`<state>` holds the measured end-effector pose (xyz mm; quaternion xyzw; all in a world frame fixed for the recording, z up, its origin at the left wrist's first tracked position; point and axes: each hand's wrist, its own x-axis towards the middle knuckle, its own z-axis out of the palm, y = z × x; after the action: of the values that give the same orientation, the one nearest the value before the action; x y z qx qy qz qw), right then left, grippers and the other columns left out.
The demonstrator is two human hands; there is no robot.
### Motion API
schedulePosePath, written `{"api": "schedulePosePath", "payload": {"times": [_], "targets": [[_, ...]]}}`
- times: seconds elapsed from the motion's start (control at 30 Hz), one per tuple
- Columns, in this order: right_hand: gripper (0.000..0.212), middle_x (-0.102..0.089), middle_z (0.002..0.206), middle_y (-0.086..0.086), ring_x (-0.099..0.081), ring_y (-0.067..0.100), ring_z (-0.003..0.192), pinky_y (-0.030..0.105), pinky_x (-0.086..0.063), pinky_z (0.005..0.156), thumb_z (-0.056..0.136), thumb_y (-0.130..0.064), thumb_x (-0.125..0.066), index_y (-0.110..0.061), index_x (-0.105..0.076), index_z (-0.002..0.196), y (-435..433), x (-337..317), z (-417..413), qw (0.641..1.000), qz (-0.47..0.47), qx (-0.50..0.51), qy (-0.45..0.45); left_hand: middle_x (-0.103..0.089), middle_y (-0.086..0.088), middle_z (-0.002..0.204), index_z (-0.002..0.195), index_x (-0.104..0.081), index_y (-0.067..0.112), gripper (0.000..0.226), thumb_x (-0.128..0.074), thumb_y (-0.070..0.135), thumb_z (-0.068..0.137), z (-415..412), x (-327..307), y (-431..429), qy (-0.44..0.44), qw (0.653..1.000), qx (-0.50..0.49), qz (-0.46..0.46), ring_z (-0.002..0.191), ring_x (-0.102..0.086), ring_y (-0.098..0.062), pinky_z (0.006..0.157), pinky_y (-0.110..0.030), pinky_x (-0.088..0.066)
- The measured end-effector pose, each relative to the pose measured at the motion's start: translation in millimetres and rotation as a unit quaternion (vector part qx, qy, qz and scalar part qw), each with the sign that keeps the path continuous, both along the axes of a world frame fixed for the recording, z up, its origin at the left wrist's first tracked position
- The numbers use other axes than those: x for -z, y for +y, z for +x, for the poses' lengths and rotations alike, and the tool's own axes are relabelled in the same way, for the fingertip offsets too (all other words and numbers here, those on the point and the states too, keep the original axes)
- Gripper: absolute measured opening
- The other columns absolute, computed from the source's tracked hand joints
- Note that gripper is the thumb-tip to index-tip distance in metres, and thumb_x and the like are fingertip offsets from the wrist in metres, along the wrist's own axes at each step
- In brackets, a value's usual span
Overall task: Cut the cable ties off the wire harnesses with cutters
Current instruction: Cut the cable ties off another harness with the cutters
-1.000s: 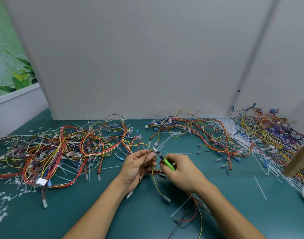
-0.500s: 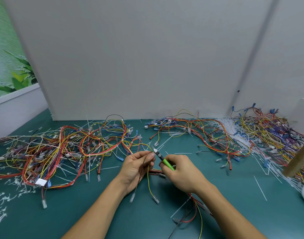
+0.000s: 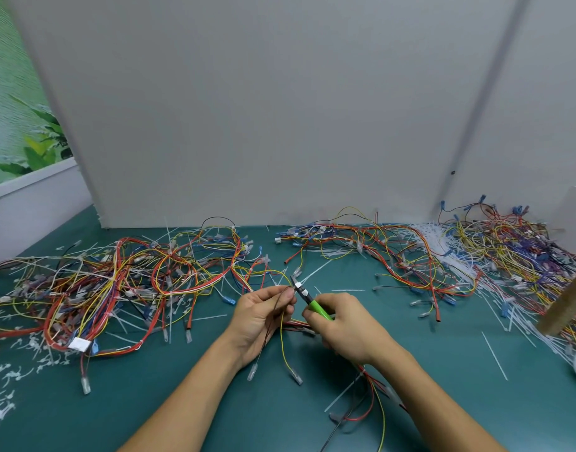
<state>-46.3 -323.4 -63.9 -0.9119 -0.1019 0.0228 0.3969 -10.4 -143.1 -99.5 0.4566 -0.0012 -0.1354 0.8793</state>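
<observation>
only one view is here, worn on the person's head above the near edge of the bench [image 3: 123,419]. it faces forward and down, across the green top to the far edge at the white panel [image 3: 264,109]. the left hand [image 3: 260,316] and the right hand [image 3: 348,327] are close under the lens.

Bright even light, edges bowed

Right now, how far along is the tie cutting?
Done: cut tie scraps litter the mat; loose wires heaped far right. In hand: left hand pinches thin wires, right hand grips green-handled cutters at them. Left: bundled harness pile on the left, seemingly uncut.
</observation>
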Motion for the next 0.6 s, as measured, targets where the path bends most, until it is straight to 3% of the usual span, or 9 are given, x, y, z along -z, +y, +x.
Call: {"api": "schedulePosePath", "payload": {"times": [0.13, 0.27, 0.47, 0.6], "targets": [[0.017, -0.067, 0.081, 0.001, -0.062, 0.022, 0.076, 0.039, -0.053, 0.074, 0.095, -0.034, -0.060, -0.020, -0.065, 0.087, -1.6, -0.3, 1.1, 1.000, -0.028, -0.001, -0.013, -0.068, -0.012, 0.075, 0.086, -0.076, 0.002, 0.014, -0.075, 0.007, 0.073, 0.9, 0.8, 1.8, -0.005, 1.000, 0.013, 0.000, 0.059, -0.062, -0.014, 0.059, -0.022, -0.055], [0.014, -0.069, 0.086, 0.000, -0.066, 0.021, 0.080, 0.040, -0.056, 0.077, 0.094, -0.036, -0.061, -0.022, -0.065, 0.092, -1.2, 0.8, 1.0, 0.999, -0.033, -0.012, -0.016, -0.067, -0.012, 0.075, 0.085, -0.076, 0.002, 0.013, -0.075, 0.007, 0.073, 1.4, 1.5, 2.6, -0.005, 1.000, 0.016, 0.003, 0.058, -0.062, -0.014, 0.058, -0.022, -0.055], [0.017, -0.061, 0.074, -0.005, -0.056, 0.011, 0.066, 0.029, -0.047, 0.064, 0.095, -0.037, -0.060, -0.026, -0.061, 0.083, -3.8, 3.7, 3.3, 0.999, -0.041, -0.011, -0.024, -0.067, -0.013, 0.075, 0.088, -0.075, 0.000, 0.017, -0.075, 0.006, 0.072, 2.0, 2.7, 2.4, -0.004, 1.000, 0.017, 0.002, 0.058, -0.061, -0.015, 0.058, -0.021, -0.054], [0.023, -0.056, 0.067, -0.005, -0.048, 0.011, 0.057, 0.032, -0.044, 0.058, 0.095, -0.037, -0.059, -0.025, -0.059, 0.076, -3.3, 5.7, 3.3, 0.999, -0.038, 0.005, -0.021, -0.066, -0.013, 0.075, 0.088, -0.076, 0.000, 0.016, -0.075, 0.006, 0.073, 2.2, 3.2, 2.7, -0.004, 1.000, 0.016, 0.004, 0.059, -0.061, -0.015, 0.058, -0.021, -0.054]]}}
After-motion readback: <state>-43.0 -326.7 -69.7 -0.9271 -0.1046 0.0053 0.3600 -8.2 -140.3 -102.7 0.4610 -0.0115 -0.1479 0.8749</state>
